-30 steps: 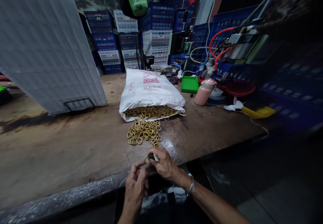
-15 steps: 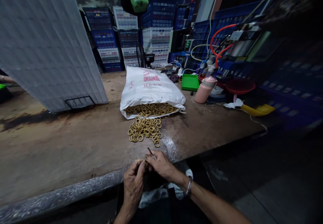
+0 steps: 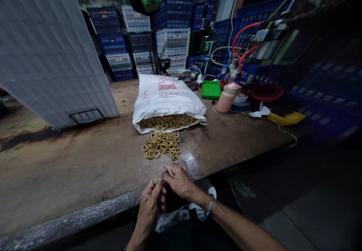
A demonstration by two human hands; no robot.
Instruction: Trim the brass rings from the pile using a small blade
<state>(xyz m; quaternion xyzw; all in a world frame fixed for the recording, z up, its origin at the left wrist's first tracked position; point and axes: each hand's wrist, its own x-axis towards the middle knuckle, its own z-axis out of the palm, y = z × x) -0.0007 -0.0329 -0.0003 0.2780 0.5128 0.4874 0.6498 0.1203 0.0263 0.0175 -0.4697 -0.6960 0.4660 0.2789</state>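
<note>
My left hand [image 3: 149, 202] is closed in a pinch just off the table's front edge. What its thumb and fingertips hold is too small and hidden to name. Close against it, my right hand [image 3: 178, 183] grips a slim metal tool [image 3: 170, 173] whose thin tip points up and left. The two hands' fingertips meet or nearly meet. Beyond them lies a loose pile of brass-coloured rings [image 3: 162, 144]. More rings show in the open mouth of a white sack [image 3: 172, 96] with red print, lying on its side.
The wooden table [image 3: 93, 168] has a plastic-wrapped front edge. A tall pale panel [image 3: 59, 54] stands at left. Right of the sack are a green tray [image 3: 211, 90], a pink bottle [image 3: 227, 99], a red dish [image 3: 266, 93] and a yellow scoop-like piece [image 3: 288, 119]. Stacked crates [image 3: 173, 41] line the back.
The whole view has shifted slightly. My hands stay together at the table edge; the tool is tilted a little differently, and more of my left fingers shows below the thumb.
</note>
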